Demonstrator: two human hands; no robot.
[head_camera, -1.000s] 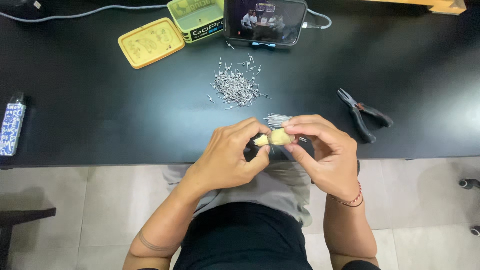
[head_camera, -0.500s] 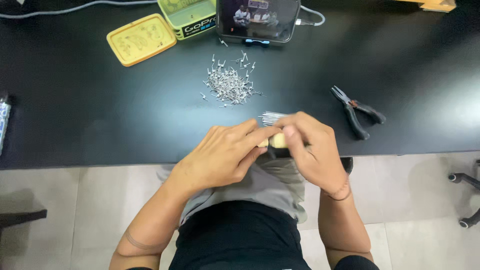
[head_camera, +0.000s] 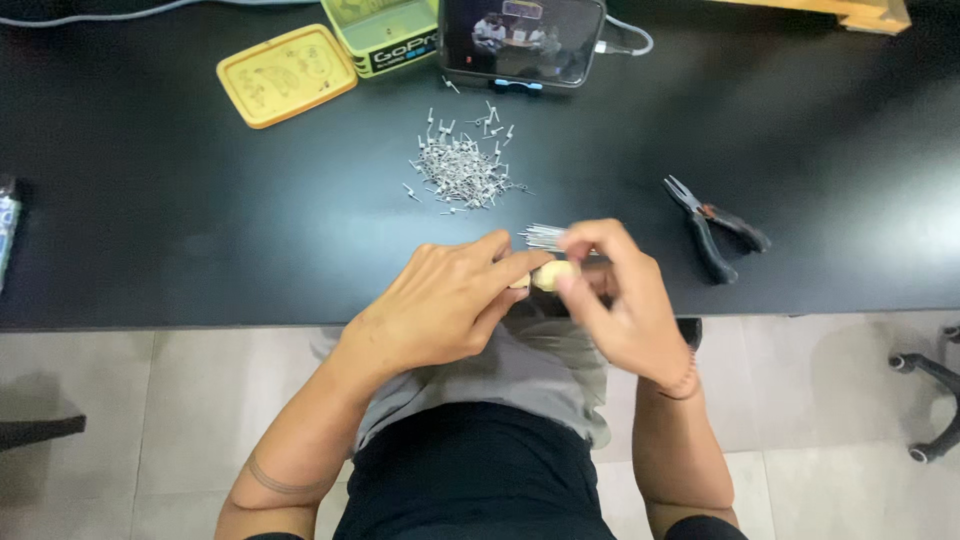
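Note:
Both of my hands meet at the near edge of the black table (head_camera: 200, 230). My left hand (head_camera: 440, 300) and my right hand (head_camera: 620, 300) together pinch a small pale yellow piece (head_camera: 552, 274) between their fingertips. Just beyond my right fingers lies a little bundle of thin metal pins (head_camera: 545, 237); whether my fingers touch it I cannot tell. A loose pile of several small metal pins (head_camera: 462, 170) is spread on the table farther back.
Black-handled pliers (head_camera: 715, 230) lie to the right of my hands. At the back stand a phone with a lit screen (head_camera: 520, 40), a green tin (head_camera: 385, 35) and its yellow lid (head_camera: 285, 75). A chair base (head_camera: 930, 400) is on the tiled floor at right.
My hands have shifted slightly and closed more tightly around the small yellow piece; less of it shows now. The view has drifted a little.

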